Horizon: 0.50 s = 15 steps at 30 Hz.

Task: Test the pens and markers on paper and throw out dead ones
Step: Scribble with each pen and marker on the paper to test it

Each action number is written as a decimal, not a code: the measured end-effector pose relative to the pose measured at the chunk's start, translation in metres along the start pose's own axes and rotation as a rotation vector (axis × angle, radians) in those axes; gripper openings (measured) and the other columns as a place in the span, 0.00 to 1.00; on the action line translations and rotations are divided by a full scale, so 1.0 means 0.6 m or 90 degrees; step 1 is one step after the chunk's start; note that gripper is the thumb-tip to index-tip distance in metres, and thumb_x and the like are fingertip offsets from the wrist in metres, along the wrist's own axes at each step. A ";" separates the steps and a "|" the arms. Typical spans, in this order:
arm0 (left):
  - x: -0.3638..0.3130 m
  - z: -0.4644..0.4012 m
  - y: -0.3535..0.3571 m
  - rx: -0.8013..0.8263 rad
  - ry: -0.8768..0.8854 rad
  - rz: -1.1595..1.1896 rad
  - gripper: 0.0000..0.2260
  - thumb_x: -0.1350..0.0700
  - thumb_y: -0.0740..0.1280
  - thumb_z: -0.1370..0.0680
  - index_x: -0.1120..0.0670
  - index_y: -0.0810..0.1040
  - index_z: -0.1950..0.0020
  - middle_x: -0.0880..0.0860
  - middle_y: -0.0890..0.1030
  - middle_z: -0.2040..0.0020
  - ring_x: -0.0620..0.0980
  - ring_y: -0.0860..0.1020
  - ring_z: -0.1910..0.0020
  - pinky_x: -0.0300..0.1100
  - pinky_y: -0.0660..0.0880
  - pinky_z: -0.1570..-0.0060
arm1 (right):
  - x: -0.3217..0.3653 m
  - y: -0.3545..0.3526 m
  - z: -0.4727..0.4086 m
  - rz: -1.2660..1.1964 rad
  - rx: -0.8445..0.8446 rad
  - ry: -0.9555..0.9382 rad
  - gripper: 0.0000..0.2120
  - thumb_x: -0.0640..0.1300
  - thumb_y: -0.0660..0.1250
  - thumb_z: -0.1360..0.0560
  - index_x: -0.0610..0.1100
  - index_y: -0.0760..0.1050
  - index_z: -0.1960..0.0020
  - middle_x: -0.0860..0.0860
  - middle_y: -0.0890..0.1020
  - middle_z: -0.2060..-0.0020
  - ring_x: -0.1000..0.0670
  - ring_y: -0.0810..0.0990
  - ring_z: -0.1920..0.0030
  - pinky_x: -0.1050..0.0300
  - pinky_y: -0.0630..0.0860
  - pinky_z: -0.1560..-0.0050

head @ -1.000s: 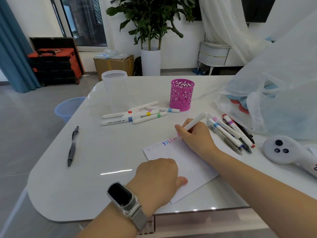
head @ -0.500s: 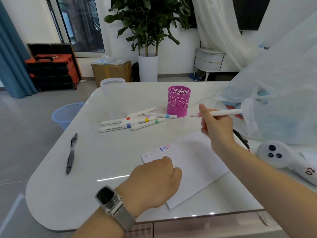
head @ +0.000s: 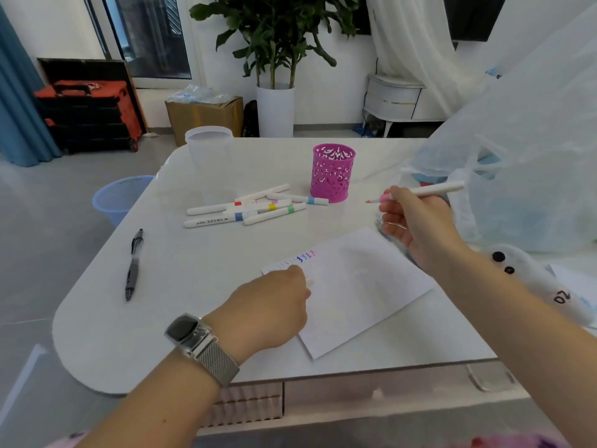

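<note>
My right hand [head: 416,221] holds an uncapped pink marker [head: 433,190] level above the table, tip pointing left, to the right of the pink pen cup [head: 332,173]. The white paper [head: 355,286] lies in front of me with a row of small coloured squiggles [head: 303,256] along its top left edge. My left hand [head: 268,312] rests on the paper's left part with its fingers curled under; a small white thing shows at its fingertips. Several white markers [head: 248,208] lie in a loose pile behind the paper. A black pen [head: 133,263] lies alone at the table's left.
A frosted plastic cup [head: 210,156] stands at the back left of the table. A large white plastic bag [head: 517,163] fills the right side, with a white device [head: 529,273] in front of it. A blue wastebasket [head: 119,197] stands on the floor left of the table.
My right hand lifted the pink marker off the paper and swung it up to the right, now level in the air. My left hand stayed on the paper.
</note>
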State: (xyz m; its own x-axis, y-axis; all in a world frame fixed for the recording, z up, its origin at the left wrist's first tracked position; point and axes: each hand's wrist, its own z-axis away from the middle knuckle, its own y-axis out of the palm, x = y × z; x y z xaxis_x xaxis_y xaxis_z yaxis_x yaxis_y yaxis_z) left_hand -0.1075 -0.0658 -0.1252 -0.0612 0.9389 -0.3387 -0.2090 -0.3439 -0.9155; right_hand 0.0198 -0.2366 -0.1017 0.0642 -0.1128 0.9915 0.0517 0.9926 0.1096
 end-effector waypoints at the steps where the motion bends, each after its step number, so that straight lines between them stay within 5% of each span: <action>1: 0.000 0.001 0.000 0.006 -0.003 -0.001 0.06 0.53 0.53 0.18 0.55 0.64 0.50 0.54 0.75 0.44 0.54 0.73 0.50 0.45 0.70 0.51 | -0.006 0.003 -0.001 0.016 0.004 -0.006 0.08 0.41 0.65 0.24 0.41 0.78 0.60 0.48 0.79 0.69 0.53 0.75 0.70 0.62 0.74 0.71; 7: -0.012 -0.004 0.019 -0.031 -0.007 -0.064 0.13 0.47 0.50 0.18 0.55 0.64 0.54 0.49 0.69 0.63 0.53 0.72 0.60 0.44 0.67 0.59 | -0.055 0.026 -0.005 0.159 0.095 -0.077 0.06 0.43 0.66 0.23 0.44 0.79 0.57 0.49 0.82 0.66 0.54 0.76 0.68 0.61 0.75 0.68; 12: -0.012 -0.022 0.023 -0.062 -0.012 -0.147 0.17 0.40 0.58 0.22 0.54 0.65 0.53 0.48 0.68 0.62 0.52 0.70 0.59 0.42 0.64 0.62 | -0.078 0.045 -0.014 0.254 0.129 -0.143 0.12 0.47 0.66 0.23 0.47 0.78 0.63 0.52 0.82 0.70 0.55 0.76 0.72 0.60 0.74 0.70; 15: -0.006 -0.032 0.018 -0.018 -0.023 -0.164 0.19 0.39 0.58 0.22 0.53 0.65 0.62 0.48 0.67 0.65 0.51 0.70 0.61 0.40 0.59 0.69 | -0.088 0.055 -0.008 0.314 0.136 -0.155 0.13 0.52 0.66 0.23 0.47 0.78 0.63 0.53 0.82 0.69 0.59 0.74 0.76 0.64 0.73 0.74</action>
State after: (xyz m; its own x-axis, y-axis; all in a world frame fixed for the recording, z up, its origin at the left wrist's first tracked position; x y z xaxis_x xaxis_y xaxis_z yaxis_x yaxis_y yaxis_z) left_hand -0.0907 -0.0733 -0.1383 -0.0443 0.9952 -0.0867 -0.1954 -0.0937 -0.9762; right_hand 0.0229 -0.1983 -0.1509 -0.2026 0.3532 0.9133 -0.1295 0.9148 -0.3825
